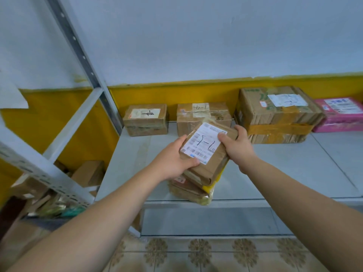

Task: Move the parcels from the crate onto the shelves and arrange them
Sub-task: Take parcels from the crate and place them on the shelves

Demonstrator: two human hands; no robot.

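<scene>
Fingers (238,129) clamp one parcel (206,154) over a stack at the shelf lip

Right hand (237,148) fingers curl over the labelled parcel's far corner. The left hand (172,160) grips its near side, thumb on the label. Directly beneath them a skewed stack of parcels (189,190) sits at the shelf's (294,173) front edge. Set down off-centre, the parcel could well push that stack over the edge. Beyond the fingers, a row of boxes (202,114) lines the wall.

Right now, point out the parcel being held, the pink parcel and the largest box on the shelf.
held parcel (204,147): head view, on its white label.
pink parcel (339,124): head view, on its front side.
largest box (275,112): head view, on its top face.
</scene>
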